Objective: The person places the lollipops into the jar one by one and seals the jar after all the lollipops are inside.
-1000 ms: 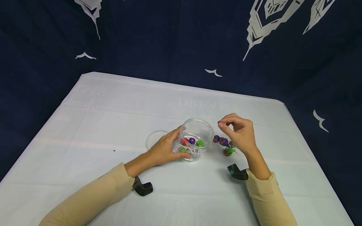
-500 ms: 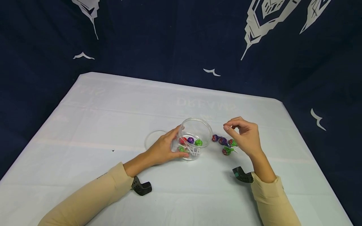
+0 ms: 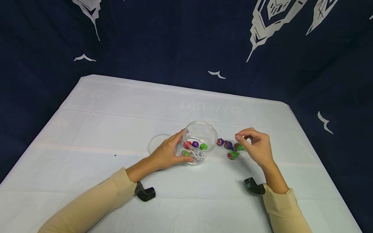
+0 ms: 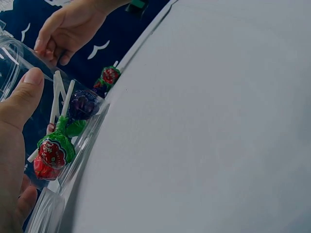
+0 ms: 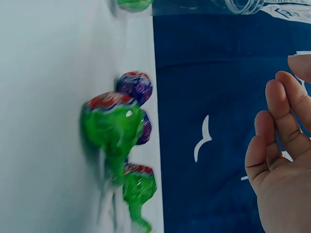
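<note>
My left hand [image 3: 166, 154] grips a clear plastic jar [image 3: 216, 139] from its left side, thumb across the front. Inside are several wrapped lollipops: a red one [image 3: 187, 144], a purple one [image 3: 195, 144] and green ones [image 4: 56, 150], with white sticks. My right hand [image 3: 257, 147] hovers to the right with relaxed, bent fingers; nothing shows between them. Below and left of it, loose lollipops lie on the table beside the jar: two purple [image 3: 220, 142] and two green [image 5: 112, 121], with their sticks pointing to the right.
A clear round lid [image 3: 149, 146] lies behind my left wrist, partly hidden by the hand. White cloth [image 3: 116, 194] covers the table. A dark blue curtain [image 3: 163, 42] with white prints hangs behind its far edge. A small dark speck [image 3: 115, 155] is on the cloth at left.
My right hand has moved right and toward me, away from the jar, uncovering more of the loose lollipops. My left hand keeps its hold on the jar.
</note>
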Available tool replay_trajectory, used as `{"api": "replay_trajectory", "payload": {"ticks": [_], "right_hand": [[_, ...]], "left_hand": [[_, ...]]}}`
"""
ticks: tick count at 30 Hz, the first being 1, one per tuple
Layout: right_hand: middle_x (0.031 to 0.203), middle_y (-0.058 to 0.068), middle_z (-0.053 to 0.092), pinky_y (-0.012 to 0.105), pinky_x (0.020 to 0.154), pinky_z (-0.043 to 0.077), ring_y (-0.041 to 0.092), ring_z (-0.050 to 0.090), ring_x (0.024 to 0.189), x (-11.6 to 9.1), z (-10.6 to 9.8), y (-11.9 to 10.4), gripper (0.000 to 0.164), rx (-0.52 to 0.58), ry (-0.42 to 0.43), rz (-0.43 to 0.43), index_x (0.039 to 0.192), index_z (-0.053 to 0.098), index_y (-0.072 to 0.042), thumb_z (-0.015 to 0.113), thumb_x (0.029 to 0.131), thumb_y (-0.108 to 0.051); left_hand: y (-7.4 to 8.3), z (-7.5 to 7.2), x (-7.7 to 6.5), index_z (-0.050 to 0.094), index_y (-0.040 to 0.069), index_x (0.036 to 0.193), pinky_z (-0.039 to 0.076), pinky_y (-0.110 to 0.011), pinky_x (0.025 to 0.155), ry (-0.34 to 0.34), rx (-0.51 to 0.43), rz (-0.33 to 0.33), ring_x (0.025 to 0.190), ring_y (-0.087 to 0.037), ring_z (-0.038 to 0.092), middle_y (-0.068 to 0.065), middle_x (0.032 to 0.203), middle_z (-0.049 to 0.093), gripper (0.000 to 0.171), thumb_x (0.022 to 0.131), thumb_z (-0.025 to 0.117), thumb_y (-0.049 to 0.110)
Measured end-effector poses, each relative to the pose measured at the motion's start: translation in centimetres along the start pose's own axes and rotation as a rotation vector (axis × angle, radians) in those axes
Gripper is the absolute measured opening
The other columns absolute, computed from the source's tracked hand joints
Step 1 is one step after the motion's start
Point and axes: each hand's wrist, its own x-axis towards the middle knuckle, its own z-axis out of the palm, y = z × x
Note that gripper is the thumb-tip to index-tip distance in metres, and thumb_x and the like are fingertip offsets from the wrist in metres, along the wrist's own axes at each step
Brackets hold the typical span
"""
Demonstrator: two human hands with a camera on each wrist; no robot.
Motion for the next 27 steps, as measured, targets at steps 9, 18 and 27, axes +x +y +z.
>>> {"api": "replay_trajectory", "payload": {"ticks": [9,18,27], "right_hand": [[0.075,0.012,0.062,0.018,0.066,0.04,0.012,0.052,0.075,-1.0,-0.8,0.2,0.006,-0.084,0.06,0.013,0.08,0.062,0.017,0.06,0.075,0.02],[0.072,0.012,0.064,0.028,0.066,0.037,0.016,0.052,0.075,-1.6,-1.8,1.0,0.007,-0.29,0.091,0.058,0.076,0.065,0.012,0.067,0.071,0.016],[0.076,0.018,0.065,0.025,0.064,0.034,0.019,0.051,0.077,-2.5,-3.2,2.7,0.011,-0.461,0.036,0.06,0.075,0.069,0.006,0.074,0.067,0.011]], "left_hand": [[0.0,-0.1,-0.1,0.018,0.015,0.147,0.035,-0.033,0.101,0.006,0.007,0.0,0.124,-0.018,0.041,-0.008,0.136,0.043,0.101,0.07,0.073,0.051],[0.0,-0.1,-0.1,0.018,0.014,0.147,0.035,-0.032,0.1,0.0,-0.003,-0.007,0.121,-0.017,0.043,-0.01,0.134,0.045,0.103,0.068,0.074,0.05],[0.0,-0.1,0.0,0.018,0.015,0.147,0.035,-0.031,0.1,-0.013,-0.007,-0.017,0.12,-0.016,0.044,-0.009,0.133,0.046,0.103,0.069,0.073,0.053]]}}
